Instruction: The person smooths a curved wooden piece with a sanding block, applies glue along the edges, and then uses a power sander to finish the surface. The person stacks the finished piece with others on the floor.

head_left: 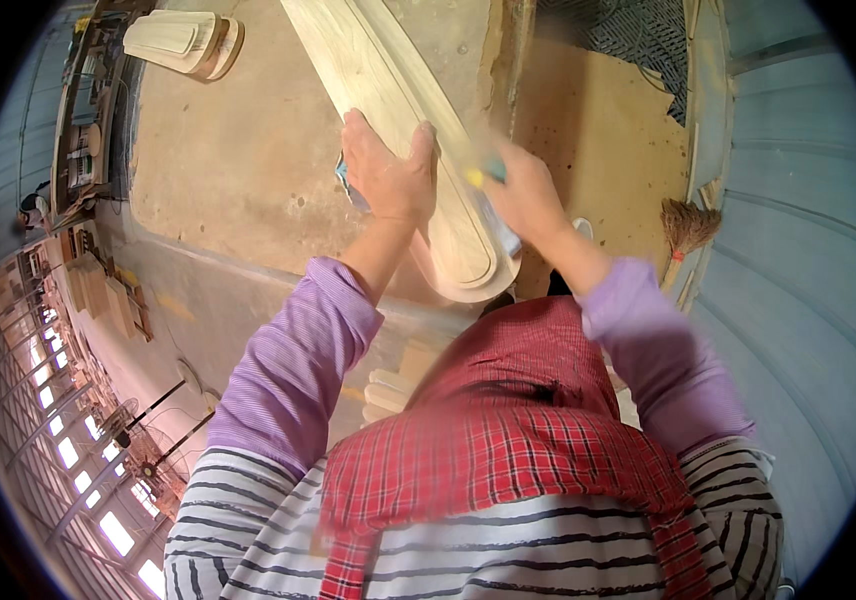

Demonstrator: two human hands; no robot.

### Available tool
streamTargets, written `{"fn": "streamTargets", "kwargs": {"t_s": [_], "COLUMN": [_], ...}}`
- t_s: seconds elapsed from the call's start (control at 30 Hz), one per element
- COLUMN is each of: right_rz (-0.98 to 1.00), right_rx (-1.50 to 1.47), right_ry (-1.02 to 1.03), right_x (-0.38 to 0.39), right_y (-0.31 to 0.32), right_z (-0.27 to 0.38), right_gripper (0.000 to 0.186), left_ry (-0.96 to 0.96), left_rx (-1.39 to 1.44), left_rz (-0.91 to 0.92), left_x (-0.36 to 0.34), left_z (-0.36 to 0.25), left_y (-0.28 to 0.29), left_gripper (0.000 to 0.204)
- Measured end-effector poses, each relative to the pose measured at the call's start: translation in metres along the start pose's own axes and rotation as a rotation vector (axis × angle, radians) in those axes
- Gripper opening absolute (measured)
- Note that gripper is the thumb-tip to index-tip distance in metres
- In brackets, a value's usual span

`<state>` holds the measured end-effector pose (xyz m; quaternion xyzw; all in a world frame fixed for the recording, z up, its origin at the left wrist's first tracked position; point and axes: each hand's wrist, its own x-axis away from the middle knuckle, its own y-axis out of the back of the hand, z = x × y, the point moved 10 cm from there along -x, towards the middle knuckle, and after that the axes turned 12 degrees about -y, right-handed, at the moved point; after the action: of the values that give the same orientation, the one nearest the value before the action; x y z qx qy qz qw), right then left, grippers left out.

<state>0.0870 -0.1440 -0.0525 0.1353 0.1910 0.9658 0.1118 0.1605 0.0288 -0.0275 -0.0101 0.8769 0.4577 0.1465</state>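
Note:
A long pale wooden board [453, 235] with a rounded near end and a raised inner panel lies slantwise in front of me. My left hand [388, 175] clasps its left edge, thumb on top, the other fingers along the side. A bit of blue material [351, 188] shows beside that hand; what it is I cannot make out. At the board's right edge, my right hand [530, 198] is closed around a small yellow-and-teal tool [488, 172], smeared by motion. Its kind cannot be told. A pale bluish piece [504, 232] shows below this hand, along the board's edge.
The board lies on a worn tan work table [238, 150]. Stacked rounded wooden pieces [183, 45] sit at its far left. On the right, a straw broom [690, 228] stands near a corrugated wall [808, 220]. Fans [148, 468] and timber stacks [108, 295] are at left.

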Motion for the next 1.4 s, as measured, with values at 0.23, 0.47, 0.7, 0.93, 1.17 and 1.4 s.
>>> {"fn": "streamTargets", "kwargs": {"t_s": [0.23,0.47,0.7,0.93,1.17,1.4], "right_rz": [0.086,0.066,0.01,0.08,-0.108,-0.16], "right_rx": [0.053,0.029,0.053,0.03,0.178,0.341], "right_ry": [-0.135,-0.066,-0.033,-0.166,0.076,0.093], "right_x": [0.024,0.036,-0.017,0.074,-0.033,0.079], "right_y": [0.006,0.001,0.0,0.01,-0.005,0.016], "right_z": [-0.01,-0.025,0.009,-0.037,0.016,-0.023], "right_gripper": [0.025,0.023,0.022,0.02,0.026,0.022], "left_ry": [0.023,0.04,0.054,0.112,0.047,0.07], "left_rx": [0.067,0.015,0.078,0.051,0.03,0.039], "left_rz": [0.001,0.003,0.025,0.039,0.041,0.014], "left_x": [0.0,0.0,-0.002,0.003,-0.003,0.005], "left_z": [0.005,0.003,-0.001,0.01,0.0,0.013], "left_y": [-0.002,0.003,-0.003,0.0,-0.005,-0.003], "left_gripper": [0.087,0.087,0.09,0.091,0.092,0.083]}}
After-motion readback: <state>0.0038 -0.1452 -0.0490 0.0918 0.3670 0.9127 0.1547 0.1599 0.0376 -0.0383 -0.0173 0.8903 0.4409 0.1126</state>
